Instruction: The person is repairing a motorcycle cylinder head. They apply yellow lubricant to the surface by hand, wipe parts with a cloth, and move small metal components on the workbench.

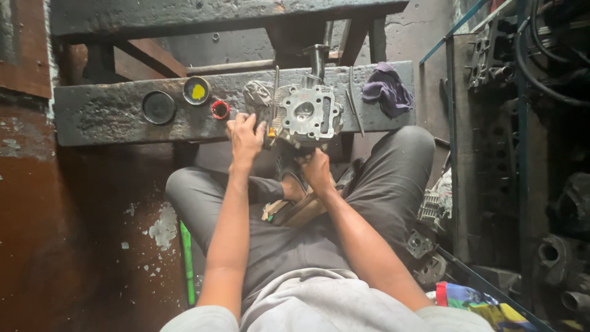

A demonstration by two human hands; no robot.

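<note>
A grey metal engine head [309,115] sits at the front edge of the grimy worktop [110,114], above the person's knees. The left hand [245,136] lies flat beside it, fingers spread narrow over an orange-tipped tool [271,131]. The right hand [316,169] grips the head's underside, fingers curled. Nearby lie a purple rag [386,90], a red cap [220,110] and a tin of yellow paste [196,91].

A purple rag [387,90], a yellow-filled tin [196,91], a red cap [220,110] and perhaps a dark lid [158,107] lie on the bench [104,117].
</note>
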